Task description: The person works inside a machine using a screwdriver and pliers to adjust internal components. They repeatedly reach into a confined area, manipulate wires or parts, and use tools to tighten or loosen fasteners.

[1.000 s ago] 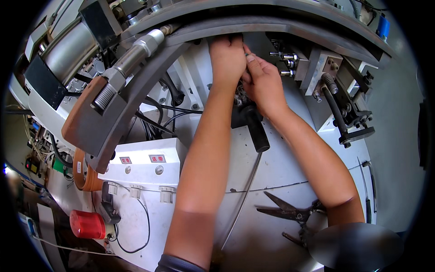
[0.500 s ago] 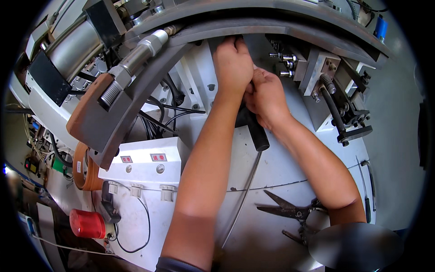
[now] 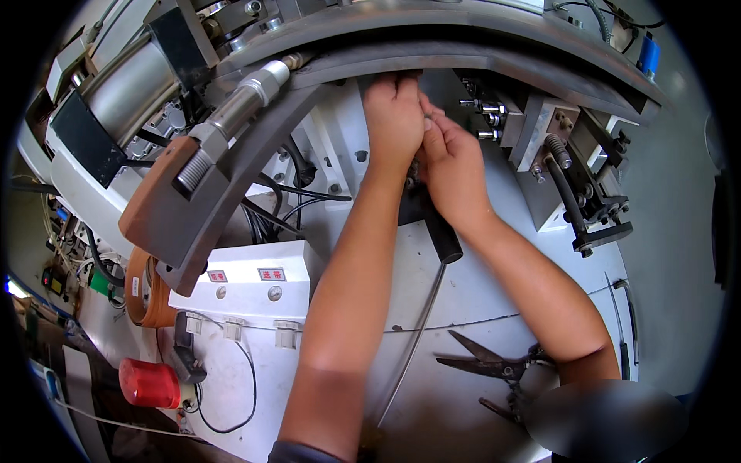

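My left hand (image 3: 396, 116) reaches up under the dark metal beam (image 3: 432, 55), its fingers curled and their tips hidden at the beam's underside. Right beside it, my right hand (image 3: 454, 158) is closed, thumb and fingers pinched against the left hand's edge. Whatever either hand grips is too small or hidden to name. Below the hands, a black cylindrical part (image 3: 443, 235) slants down toward the white table. A thin metal rod (image 3: 413, 339) runs from near its lower end toward the front edge.
Dark-bladed shears (image 3: 494, 364) lie by my right forearm. Left stand a white control box (image 3: 255, 270), black cables (image 3: 266, 216) and a red beacon lamp (image 3: 148, 383). A metal bracket with bolts (image 3: 567, 154) stands at right. A silver cylinder (image 3: 127, 81) sits at upper left.
The view has shifted slightly, so the machine sits a little lower. My right hand has turned, its thumb now pointing up against the left hand. Both hands stay under the beam.
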Demonstrator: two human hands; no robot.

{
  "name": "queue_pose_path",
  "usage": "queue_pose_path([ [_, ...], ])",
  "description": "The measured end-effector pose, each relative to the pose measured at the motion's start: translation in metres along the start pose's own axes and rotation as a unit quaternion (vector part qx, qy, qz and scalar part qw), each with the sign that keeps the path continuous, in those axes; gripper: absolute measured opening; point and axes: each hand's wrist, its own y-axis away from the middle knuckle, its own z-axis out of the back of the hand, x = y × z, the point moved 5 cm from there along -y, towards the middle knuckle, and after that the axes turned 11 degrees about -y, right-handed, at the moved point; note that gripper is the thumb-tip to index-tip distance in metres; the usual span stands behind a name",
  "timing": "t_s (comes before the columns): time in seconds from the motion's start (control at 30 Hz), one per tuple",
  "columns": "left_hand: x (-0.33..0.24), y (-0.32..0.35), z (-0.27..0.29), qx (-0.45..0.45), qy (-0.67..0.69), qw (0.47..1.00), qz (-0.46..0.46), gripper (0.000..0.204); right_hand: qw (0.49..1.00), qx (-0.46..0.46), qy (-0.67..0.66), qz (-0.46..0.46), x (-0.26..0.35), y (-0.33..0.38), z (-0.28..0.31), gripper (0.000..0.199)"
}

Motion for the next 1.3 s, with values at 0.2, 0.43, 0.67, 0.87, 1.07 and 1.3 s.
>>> queue_pose_path([
  [0.2,-0.003,-0.012,-0.004,-0.011,-0.043,0.999,0.003,0.031,0.996,0.009,0.085,-0.028,-0.013,-0.012,0.013,0.028],
  [0.43,0.023,-0.023,-0.004,-0.065,-0.197,0.977,-0.045,0.030,0.993,0.016,0.072,-0.096,-0.023,-0.011,0.014,0.032],
  [0.67,0.019,-0.022,-0.008,-0.017,-0.151,0.988,-0.010,0.031,0.953,-0.044,-0.148,-0.262,0.000,0.008,0.001,0.024],
  [0.87,0.005,-0.012,0.001,-0.012,-0.169,0.985,0.007,0.028,0.930,-0.044,-0.203,-0.302,0.007,0.019,-0.008,0.020],
  [1.07,0.008,-0.011,0.003,-0.002,-0.250,0.967,0.041,0.027,0.919,-0.034,-0.233,-0.317,0.010,0.026,-0.012,0.017],
  [1.3,-0.006,-0.006,0.008,0.051,-0.284,0.953,0.096,0.027,0.888,-0.062,-0.309,-0.335,0.013,0.032,-0.021,0.017],
])
